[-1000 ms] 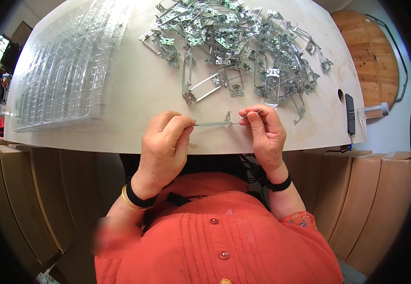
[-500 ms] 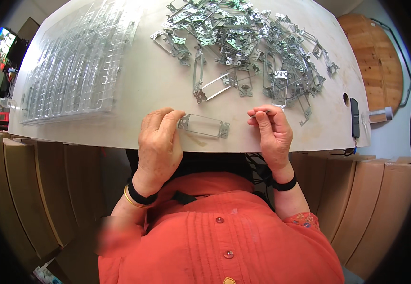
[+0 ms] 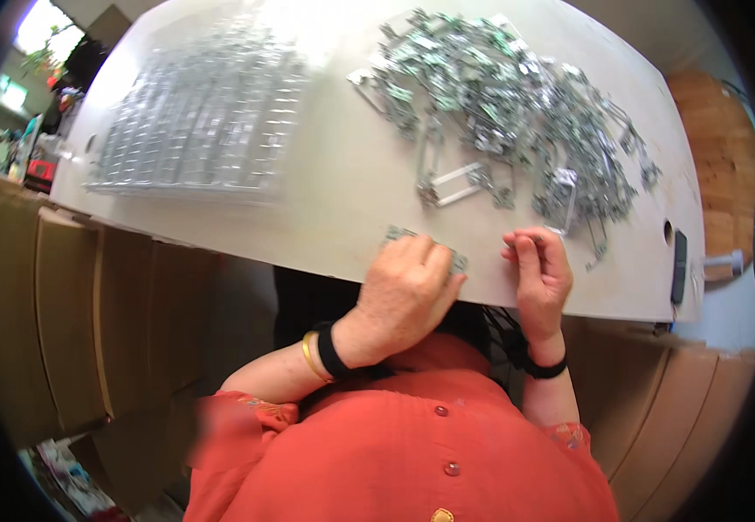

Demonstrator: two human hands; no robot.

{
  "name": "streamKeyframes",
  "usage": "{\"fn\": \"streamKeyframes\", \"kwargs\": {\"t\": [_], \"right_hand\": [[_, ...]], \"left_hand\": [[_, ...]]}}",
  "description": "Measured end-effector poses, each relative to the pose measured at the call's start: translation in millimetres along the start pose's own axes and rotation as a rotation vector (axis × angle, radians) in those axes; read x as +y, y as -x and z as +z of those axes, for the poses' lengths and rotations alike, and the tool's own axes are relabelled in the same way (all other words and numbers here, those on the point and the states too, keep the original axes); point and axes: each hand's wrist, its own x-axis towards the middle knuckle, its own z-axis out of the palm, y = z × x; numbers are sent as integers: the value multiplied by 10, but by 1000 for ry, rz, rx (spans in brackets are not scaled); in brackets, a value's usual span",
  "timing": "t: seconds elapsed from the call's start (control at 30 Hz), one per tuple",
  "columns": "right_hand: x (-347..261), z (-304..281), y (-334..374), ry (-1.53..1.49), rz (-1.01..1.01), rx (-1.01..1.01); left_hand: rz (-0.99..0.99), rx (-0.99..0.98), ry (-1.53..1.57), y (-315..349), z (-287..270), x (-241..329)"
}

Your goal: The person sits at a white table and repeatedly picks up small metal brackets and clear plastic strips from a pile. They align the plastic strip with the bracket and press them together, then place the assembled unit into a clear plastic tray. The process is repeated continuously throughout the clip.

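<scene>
Since L grip (image 3: 408, 287) moved over the metal frame (image 3: 459, 263), only its ends peek out; can't tell if it's pinched. R grip (image 3: 541, 271), just beside, pinches a thin dark pc. (image 3: 535, 238), blurred; metal pile (image 3: 499, 96) beyond both.

One left hand (image 3: 408, 287), one right hand (image 3: 544, 278) and one metal frame (image 3: 397, 233) are at the table's (image 3: 343, 209) near edge. One heap of frames (image 3: 499, 109), too tangled to count, lies toward the far edge; one stack of clear trays (image 3: 195, 130) stands near the left, one black device (image 3: 680, 268) near the right.
</scene>
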Motion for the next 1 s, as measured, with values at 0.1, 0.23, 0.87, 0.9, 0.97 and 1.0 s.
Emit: {"fn": "streamKeyframes", "kwargs": {"t": [0.1,0.23,0.87,0.9,0.97,1.0], "right_hand": [[27,-17,13,-23,32,0],[84,-44,14,-17,28,-5],[215,-99,-74,6,-3,-46],[223,-92,-77,15,-10,-46],[217,-78,-85,7,-20,-52],[215,-75,-83,5,-23,-51]], "left_hand": [[14,18,-56,7,-22,-7],[-16,-3,-80,86,-71,-112],[-304,20,90,273,-387,-410],[-307,12,85,285,-392,-432],[-314,-4,74,319,-386,-485],[-318,-27,73,319,-411,-485]]}}
